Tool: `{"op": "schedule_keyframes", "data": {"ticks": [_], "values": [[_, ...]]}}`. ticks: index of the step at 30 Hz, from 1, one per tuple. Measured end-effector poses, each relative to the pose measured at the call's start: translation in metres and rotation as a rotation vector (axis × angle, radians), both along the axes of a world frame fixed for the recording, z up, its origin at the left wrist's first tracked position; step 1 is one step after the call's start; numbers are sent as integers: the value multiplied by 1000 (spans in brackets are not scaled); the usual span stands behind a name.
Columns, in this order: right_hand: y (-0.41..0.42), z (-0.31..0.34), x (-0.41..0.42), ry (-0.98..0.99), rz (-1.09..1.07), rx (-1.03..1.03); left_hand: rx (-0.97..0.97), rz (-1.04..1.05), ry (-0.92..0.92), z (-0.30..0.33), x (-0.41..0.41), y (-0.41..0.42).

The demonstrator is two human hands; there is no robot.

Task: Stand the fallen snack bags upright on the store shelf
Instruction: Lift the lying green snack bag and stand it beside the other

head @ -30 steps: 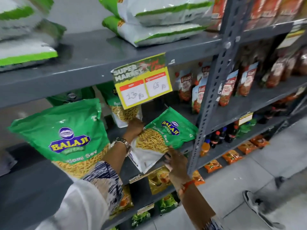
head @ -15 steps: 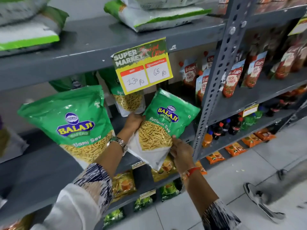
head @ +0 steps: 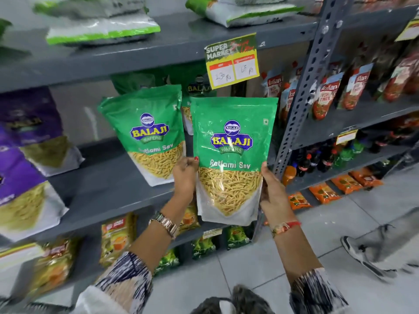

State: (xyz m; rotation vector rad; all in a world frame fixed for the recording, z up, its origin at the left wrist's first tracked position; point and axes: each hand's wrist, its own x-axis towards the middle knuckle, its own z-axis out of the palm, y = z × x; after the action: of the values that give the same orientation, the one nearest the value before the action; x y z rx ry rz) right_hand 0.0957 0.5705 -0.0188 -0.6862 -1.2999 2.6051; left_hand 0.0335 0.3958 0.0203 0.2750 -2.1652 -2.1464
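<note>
Grey shelf [head: 108,191], tiled floor [head: 260,264], seemingly.

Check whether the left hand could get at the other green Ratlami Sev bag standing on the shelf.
Probably yes, but not at once. The standing bag is just left of the left hand with nothing between them, but that hand and the right hand are holding the held bag and must let go first.

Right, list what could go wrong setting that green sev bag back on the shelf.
1. The held bag is gripped only at its lower edges by the left hand and right hand; its top may flop.
2. Placing it could knock the upright bag beside it.
</note>
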Motion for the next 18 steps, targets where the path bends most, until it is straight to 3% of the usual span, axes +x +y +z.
{"op": "schedule_keyframes", "data": {"ticks": [9,18], "values": [[-30,21,56,85,92,-26,104,5,103,11,82,-47],[-40,40,62,161,93,7,144,35,199,26,93,-62]]}}
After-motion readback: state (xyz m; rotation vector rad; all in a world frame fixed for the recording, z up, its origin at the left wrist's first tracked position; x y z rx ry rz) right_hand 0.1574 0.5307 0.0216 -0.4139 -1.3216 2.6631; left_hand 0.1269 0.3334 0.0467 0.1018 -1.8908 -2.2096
